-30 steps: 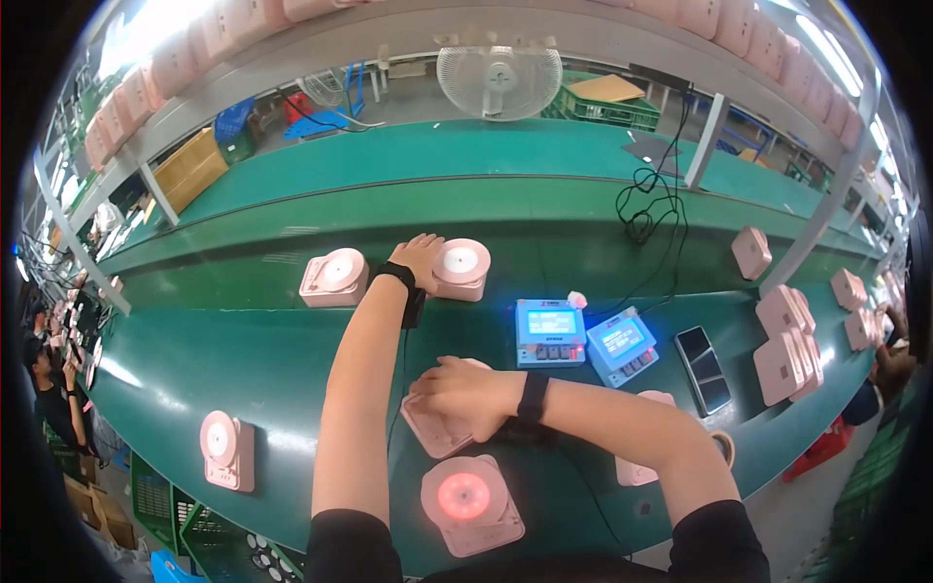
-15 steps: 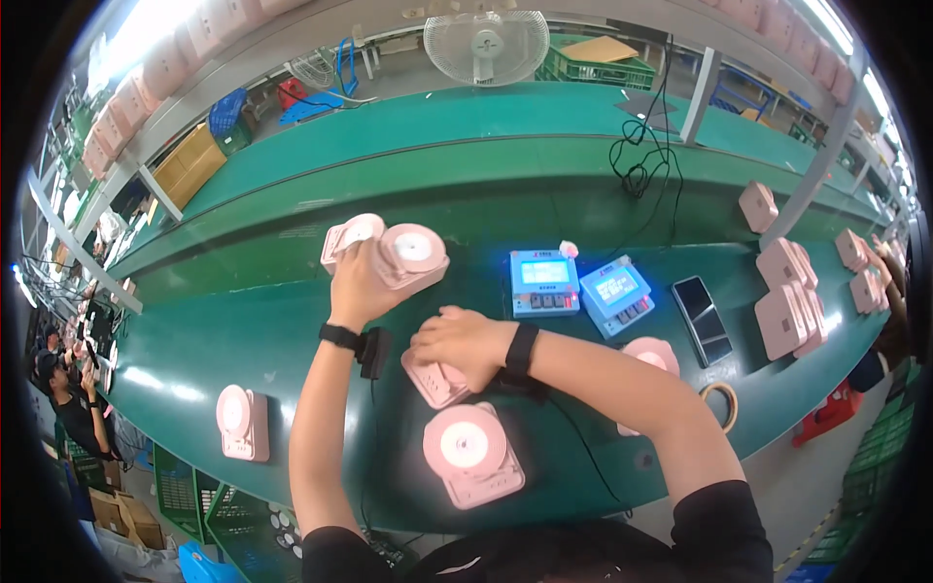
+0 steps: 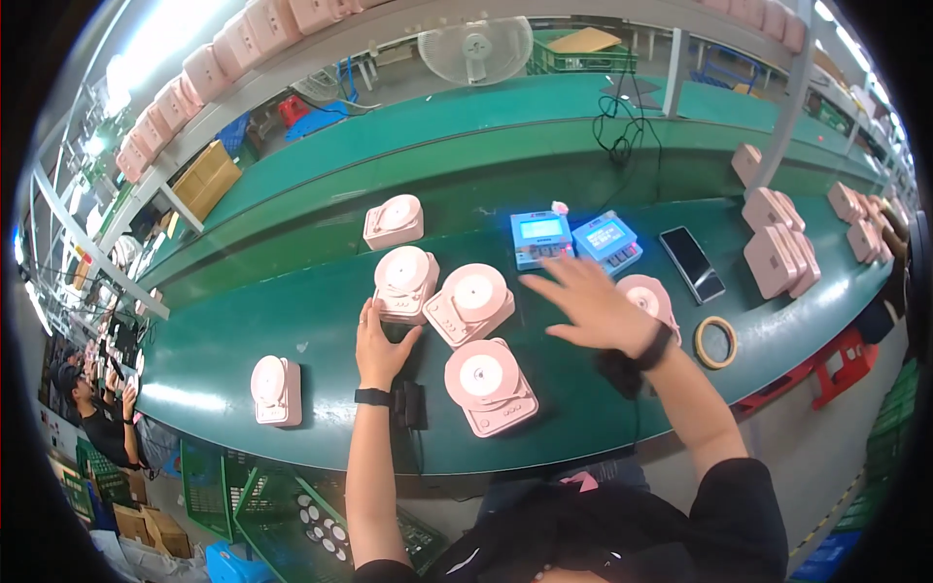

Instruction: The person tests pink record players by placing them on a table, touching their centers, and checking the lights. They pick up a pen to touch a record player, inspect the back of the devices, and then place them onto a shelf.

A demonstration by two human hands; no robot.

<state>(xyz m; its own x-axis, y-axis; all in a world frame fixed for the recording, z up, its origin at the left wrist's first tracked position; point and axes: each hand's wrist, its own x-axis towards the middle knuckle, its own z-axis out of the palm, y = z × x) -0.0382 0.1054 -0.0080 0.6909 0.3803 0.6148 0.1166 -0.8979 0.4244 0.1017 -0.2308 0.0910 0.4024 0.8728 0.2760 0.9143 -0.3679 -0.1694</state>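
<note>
My left hand [image 3: 381, 348] has its thumb and fingers apart, fingertips against the near left corner of a pink record-player-shaped device [image 3: 406, 278] with a white disc on top. My right hand [image 3: 598, 306] is in the air with spread fingers, holding nothing, just in front of two blue boxes with lit screens, the left box [image 3: 541, 241] and the right box [image 3: 606, 243]. Between my hands are a second pink device [image 3: 472, 301] and, nearer me, a third device [image 3: 489, 387]. Partly behind my right wrist lies another pink device [image 3: 648, 296].
One pink device [image 3: 394, 222] stands at the back and another [image 3: 277, 391] at the left. A phone [image 3: 692, 264], a tape roll [image 3: 716, 342] and stacked pink devices [image 3: 777, 260] are on the right. Black cables [image 3: 627, 131] hang behind. Another person [image 3: 102, 413] works at far left.
Two pink devices by my left hand are now apart: one stays at the back, the other is nearer, beside the middle device. My right hand has left the middle device and moved right, opening.
</note>
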